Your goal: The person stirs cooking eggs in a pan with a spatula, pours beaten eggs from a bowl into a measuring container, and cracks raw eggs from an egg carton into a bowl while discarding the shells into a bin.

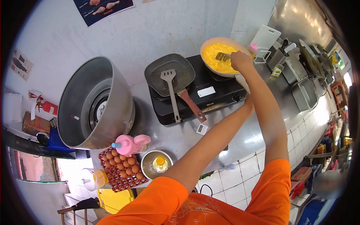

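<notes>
Right grip [242,62] closed round the spatula [223,56]; egg [212,53] in the pan [234,43] just beyond. Left grip [249,103] by the handle [243,83], closure hidden; if loose, stirring could swivel the pan.

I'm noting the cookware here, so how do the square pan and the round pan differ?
The square pan is dark gray; the round pan is pale inside. The square pan has a spatula resting across it, while the round pan holds yellow, egg-like food. The square pan's handle is reddish brown; the round pan's handle is whitish. Both sit on the stove.
</notes>
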A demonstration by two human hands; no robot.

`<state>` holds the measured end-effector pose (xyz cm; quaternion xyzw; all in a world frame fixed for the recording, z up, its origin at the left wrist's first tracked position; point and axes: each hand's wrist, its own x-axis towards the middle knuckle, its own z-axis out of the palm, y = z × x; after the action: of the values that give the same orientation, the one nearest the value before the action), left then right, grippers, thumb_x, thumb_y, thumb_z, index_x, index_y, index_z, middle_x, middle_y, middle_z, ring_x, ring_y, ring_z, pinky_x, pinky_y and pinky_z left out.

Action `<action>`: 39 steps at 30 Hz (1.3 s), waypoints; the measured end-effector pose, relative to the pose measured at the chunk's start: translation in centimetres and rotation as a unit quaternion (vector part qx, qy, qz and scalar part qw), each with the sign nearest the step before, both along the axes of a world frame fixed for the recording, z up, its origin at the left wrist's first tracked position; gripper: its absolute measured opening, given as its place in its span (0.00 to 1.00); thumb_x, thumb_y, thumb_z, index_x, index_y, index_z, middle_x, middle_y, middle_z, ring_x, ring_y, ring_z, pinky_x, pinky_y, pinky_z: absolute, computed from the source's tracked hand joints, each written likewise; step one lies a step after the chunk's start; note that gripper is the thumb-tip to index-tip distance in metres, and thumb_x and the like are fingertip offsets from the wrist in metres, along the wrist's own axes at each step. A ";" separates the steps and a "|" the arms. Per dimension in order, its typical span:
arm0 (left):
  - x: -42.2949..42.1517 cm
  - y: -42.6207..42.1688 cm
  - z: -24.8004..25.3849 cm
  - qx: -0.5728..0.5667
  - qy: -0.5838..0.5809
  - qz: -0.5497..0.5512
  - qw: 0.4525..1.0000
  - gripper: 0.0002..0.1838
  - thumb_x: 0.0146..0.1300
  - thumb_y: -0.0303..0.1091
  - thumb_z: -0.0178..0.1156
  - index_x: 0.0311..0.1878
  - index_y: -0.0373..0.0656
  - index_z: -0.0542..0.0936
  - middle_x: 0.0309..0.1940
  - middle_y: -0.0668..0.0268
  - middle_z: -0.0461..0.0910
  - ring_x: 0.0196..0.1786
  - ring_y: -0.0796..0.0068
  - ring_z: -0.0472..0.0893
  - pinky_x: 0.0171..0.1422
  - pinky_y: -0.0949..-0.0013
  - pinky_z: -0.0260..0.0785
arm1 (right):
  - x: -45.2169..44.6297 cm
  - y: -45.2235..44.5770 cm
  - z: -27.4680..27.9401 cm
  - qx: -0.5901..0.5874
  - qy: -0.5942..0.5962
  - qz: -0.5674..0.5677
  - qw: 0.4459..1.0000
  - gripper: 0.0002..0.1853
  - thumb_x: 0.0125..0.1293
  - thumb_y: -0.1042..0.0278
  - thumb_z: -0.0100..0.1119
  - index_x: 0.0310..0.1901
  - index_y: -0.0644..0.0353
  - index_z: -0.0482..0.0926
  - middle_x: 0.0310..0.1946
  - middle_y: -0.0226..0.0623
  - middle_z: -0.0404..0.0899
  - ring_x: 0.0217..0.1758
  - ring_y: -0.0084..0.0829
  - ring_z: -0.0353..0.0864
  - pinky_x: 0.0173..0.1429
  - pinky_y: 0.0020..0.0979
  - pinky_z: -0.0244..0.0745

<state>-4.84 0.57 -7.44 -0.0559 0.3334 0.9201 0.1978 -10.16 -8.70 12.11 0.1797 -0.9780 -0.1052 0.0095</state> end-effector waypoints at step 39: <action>0.7 -0.1 1.9 -0.082 -0.082 0.002 0.993 0.27 0.69 0.41 0.59 0.58 0.31 0.61 0.43 0.50 0.82 0.36 0.62 0.85 0.33 0.64 0.79 | -8.0 -3.4 -2.9 -0.106 -0.083 -0.093 0.987 0.14 0.67 0.71 0.51 0.46 0.67 0.84 0.34 0.52 0.86 0.29 0.40 0.88 0.34 0.41 0.82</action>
<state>-4.14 0.48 -5.54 -0.1481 0.3899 0.8824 0.2178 -18.15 -12.06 9.24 0.0937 -0.9935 0.0135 -0.0625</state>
